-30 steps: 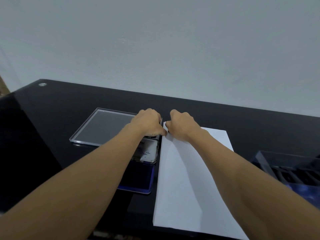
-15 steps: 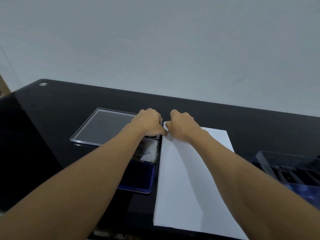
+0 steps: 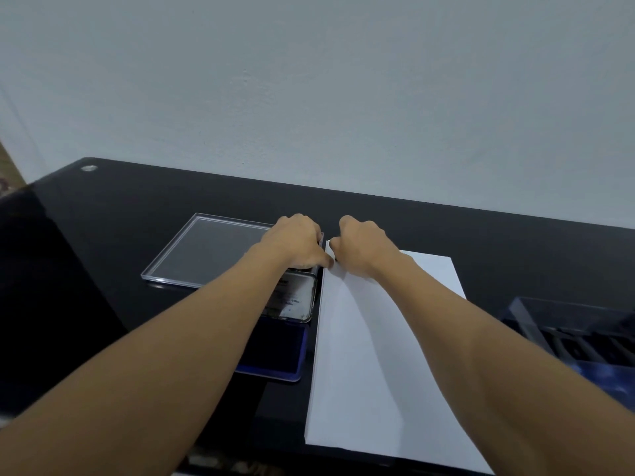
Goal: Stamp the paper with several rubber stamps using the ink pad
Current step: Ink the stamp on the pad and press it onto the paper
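**Hands.** Your left hand (image 3: 295, 243) and right hand (image 3: 360, 249) sit knuckle to knuckle at the far end of the work area. Both have their fingers curled under, and the knuckles hide what either one grips, so that cannot be told.

**Change over the last second.** Almost none. Both fists hold the same spots, and only the view has drifted slightly.

**Left hand.** It lies over the far end of the ink pad's opened lid (image 3: 297, 300) and overlaps the near right corner of the clear plate (image 3: 213, 249).

**Right hand.** It rests on the far left corner of the paper (image 3: 378, 338), where the sheet's corner shows white beside the thumb.

**Ink pad** (image 3: 275, 355). Open, with its dark blue bed just beside the paper's left edge.

**Paper.** Flat on the black counter (image 3: 103, 235), with no print on the part in view.

**Tray** (image 3: 577, 334). Dark and slotted, well apart to the right. Its contents are too dim to name.

**Reading.** The stillness suggests a press or a steadying hold in progress rather than a reach. No stamp is visible. With the sheet unmarked where it shows, you are probably early in the task, with most impressions yet to be made.
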The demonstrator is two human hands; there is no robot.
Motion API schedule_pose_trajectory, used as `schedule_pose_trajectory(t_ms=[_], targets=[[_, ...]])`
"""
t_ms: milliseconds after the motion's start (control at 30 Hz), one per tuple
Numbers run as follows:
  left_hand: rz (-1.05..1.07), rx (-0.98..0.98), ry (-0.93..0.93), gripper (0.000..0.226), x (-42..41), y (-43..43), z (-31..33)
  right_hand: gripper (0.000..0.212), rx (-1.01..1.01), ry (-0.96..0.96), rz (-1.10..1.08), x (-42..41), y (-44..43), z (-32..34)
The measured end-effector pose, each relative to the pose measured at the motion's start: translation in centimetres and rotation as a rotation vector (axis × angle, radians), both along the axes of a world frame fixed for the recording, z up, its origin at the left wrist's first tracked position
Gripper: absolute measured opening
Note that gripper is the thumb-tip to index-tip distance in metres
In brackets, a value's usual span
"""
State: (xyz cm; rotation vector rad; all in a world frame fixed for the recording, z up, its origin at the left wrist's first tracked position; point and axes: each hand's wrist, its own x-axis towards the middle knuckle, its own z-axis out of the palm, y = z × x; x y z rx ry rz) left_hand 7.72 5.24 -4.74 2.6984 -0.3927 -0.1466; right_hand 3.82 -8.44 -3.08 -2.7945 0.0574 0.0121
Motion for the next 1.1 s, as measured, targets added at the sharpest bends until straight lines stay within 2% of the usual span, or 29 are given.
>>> schedule_pose_trajectory(t_ms=[567,733,833,933,1100], targets=[[0.026,0.027,0.031,0.048,-0.9,-0.3,0.6,0.017,-0.041,0.008,0.010,0.1,-0.5,0.0],[0.034,0.031,0.039,0.043,-1.3,-0.3,1.0,0.016,0.191,-0.075,-0.106,0.0,-2.8,1.5],[0.049,-0.026,0.039,0.033,-1.5,-0.2,1.2,0.017,0.313,-0.045,-0.143,-0.5,-4.3,2.4],[0.120,-0.160,-0.015,0.036,-2.0,0.2,1.6,0.015,0.363,0.003,-0.137,-1.5,-5.2,3.1],[0.177,-0.277,-0.065,0.040,-3.0,1.2,3.4,0.010,0.388,0.022,-0.098,-2.6,-6.0,3.6]])
